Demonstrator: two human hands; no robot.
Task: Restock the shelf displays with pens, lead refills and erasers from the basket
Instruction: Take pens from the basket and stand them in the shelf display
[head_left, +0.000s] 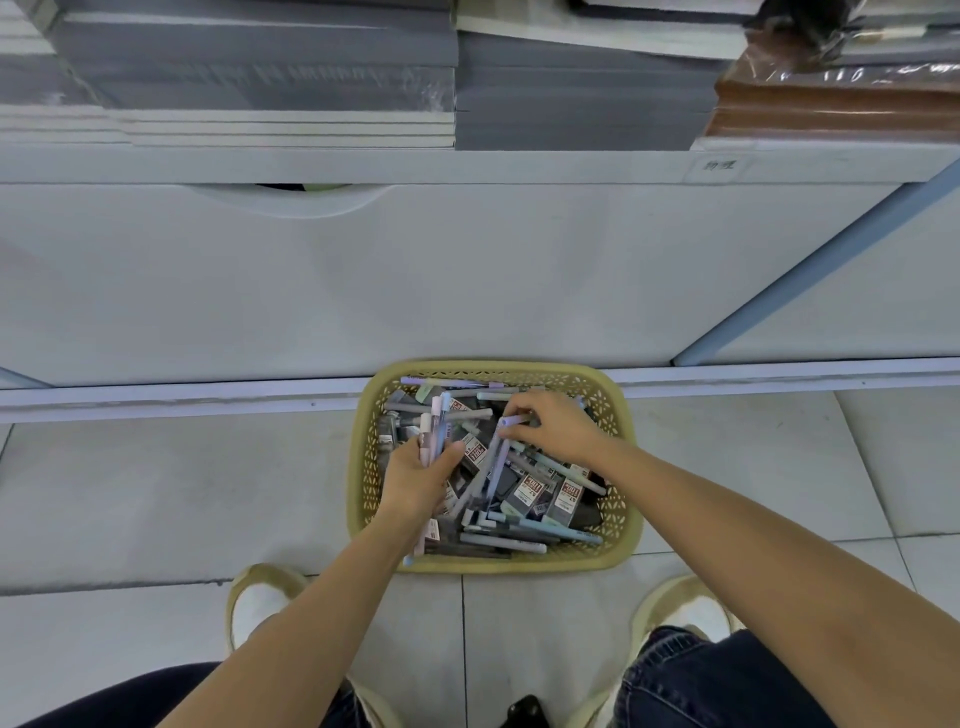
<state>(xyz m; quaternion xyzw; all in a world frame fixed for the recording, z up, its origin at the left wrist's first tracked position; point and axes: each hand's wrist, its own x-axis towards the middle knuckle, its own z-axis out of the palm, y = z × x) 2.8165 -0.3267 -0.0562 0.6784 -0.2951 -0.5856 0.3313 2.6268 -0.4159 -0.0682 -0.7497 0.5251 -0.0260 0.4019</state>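
**Gathering pens from the basket, both hands in**

Basket (631, 519): tan, perforated, on the floor with its far rim touching the base rail of the shelf (467, 286). Judged reason: stock stays directly under the display being filled and within reach of both arms.

Left hand (415, 480): over the basket's left edge, fingers curled round a bundle of pens (435, 426). The bundle runs roughly parallel to that edge, and its tails pass the near rim. It probably serves as the collecting hand, so sorted pens are not dropped back into the mix.

Right hand (556, 428): over the far-right part of the basket. Thumb and fingertips pinch the end of a lilac pen (514, 420), whose barrel slopes down into the pile. Likely the picking hand, drawing one pen free by its exposed end.

Refills (527, 491): small dark boxes with red-and-white labels, lying loose among the pens, mostly towards the near-right corner. Cannot tell erasers apart from the other dark items.

Surface and room: shelf front is a plain white panel with a cut-out grip near its upper left. On the ledge above sit grey stacks (260, 67) and one brown wrapped stack (831, 104) at the right. Floor (156, 493) is pale tile with visible joints. Pale shoes (260, 603) stand either side, just behind the basket's near rim. Small label (719, 166) on the ledge edge, unreadable.
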